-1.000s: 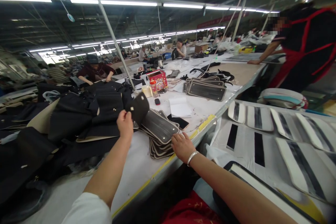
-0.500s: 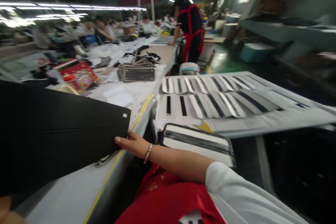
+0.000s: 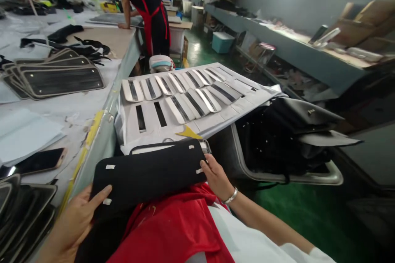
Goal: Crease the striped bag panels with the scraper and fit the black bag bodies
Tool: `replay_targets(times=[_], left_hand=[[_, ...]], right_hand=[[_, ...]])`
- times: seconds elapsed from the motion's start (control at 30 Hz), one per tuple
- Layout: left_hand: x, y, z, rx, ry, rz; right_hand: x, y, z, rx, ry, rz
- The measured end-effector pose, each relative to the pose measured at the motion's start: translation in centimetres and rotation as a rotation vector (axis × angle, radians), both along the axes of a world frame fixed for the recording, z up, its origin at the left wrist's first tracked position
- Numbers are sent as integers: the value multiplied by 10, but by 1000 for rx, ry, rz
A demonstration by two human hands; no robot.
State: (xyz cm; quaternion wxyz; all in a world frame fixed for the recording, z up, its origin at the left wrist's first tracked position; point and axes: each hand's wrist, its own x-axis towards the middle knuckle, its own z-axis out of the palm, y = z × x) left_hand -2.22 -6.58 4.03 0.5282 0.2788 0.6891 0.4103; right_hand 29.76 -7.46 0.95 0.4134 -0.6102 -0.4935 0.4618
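Observation:
A black panel (image 3: 148, 170) with rounded corners and small white tabs near its corners is stretched between my two hands, over the red apron. My left hand (image 3: 75, 218) grips its left end, thumb on top. At the right end my right hand (image 3: 217, 178) holds the edge, with a silver bracelet on the wrist. Partly hidden behind the panel lies a white piece with a dark rim (image 3: 151, 148). Just beyond is a white board (image 3: 200, 125) bearing several pale pieces with dark stripes (image 3: 187, 104), and a yellow pointed piece (image 3: 189, 132) at its near edge.
A table edge with yellow tape (image 3: 84, 148) runs along my left, with stacked dark panels (image 3: 61, 78), more panels (image 3: 27, 213) and a phone (image 3: 41, 160). On the right stands a grey bin (image 3: 243, 152) with black bags (image 3: 293, 123). A co-worker (image 3: 145, 8) leans over the table ahead.
My view has swung right. The black panel has come from the table on the left to in front of my body, and my left hand now shows clearly on it.

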Motion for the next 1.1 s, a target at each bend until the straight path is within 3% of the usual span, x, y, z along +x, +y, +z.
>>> replay_targets(times=[0.23, 0.5, 1.1], left_hand=[[35, 37, -27, 23, -64, -61], [42, 45, -49, -10, -11, -34], [60, 48, -39, -70, 64, -4]], right_hand=[[55, 18, -18, -195, -123, -2], [75, 34, -41, -229, -147, 12], [85, 35, -43, -211, -241, 50]])
